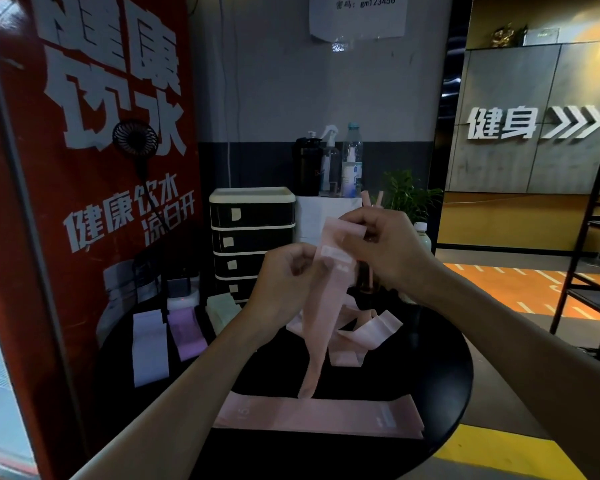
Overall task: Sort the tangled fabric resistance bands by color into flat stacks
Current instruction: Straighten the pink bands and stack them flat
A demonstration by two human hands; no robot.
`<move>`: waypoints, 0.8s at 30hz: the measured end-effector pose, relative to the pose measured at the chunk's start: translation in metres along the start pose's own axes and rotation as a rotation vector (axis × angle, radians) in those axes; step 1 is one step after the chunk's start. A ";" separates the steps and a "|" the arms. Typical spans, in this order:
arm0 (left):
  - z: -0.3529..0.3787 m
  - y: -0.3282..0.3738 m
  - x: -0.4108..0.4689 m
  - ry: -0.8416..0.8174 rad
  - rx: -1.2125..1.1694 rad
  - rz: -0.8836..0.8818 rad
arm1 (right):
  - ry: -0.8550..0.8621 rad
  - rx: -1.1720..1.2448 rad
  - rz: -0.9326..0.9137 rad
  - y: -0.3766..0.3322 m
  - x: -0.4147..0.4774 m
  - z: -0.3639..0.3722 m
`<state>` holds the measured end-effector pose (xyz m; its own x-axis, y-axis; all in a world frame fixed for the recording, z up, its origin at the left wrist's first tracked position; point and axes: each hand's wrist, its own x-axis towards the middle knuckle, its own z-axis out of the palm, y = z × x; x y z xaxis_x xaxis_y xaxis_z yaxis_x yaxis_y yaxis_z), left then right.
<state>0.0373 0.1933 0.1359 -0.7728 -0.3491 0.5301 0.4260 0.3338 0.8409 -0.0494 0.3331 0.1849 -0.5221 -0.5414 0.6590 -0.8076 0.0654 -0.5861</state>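
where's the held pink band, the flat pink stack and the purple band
held pink band (326, 296): head view, hanging middle stretch
flat pink stack (319, 415): head view, centre of top band
purple band (187, 332): head view, its middle

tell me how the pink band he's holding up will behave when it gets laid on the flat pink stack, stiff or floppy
Probably floppy: the pink band, pinched between left hand and right hand, hangs limp and twists below the grip. It looks light, since fingertips alone carry it. It will likely need smoothing to lie flat on the flat pink stack, as the loose pink bands lie curled.
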 end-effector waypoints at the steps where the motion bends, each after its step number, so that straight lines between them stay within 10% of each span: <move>1: 0.000 -0.001 0.001 -0.003 -0.009 -0.008 | 0.008 -0.023 -0.004 0.001 0.001 0.000; 24: -0.055 -0.068 -0.043 -0.416 0.225 -0.356 | 0.344 0.196 0.325 0.047 -0.026 -0.026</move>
<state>0.0671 0.1377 0.0615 -0.9888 -0.1166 0.0935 0.0309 0.4526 0.8912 -0.0811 0.3716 0.1525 -0.8246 -0.2098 0.5254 -0.5388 0.0084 -0.8424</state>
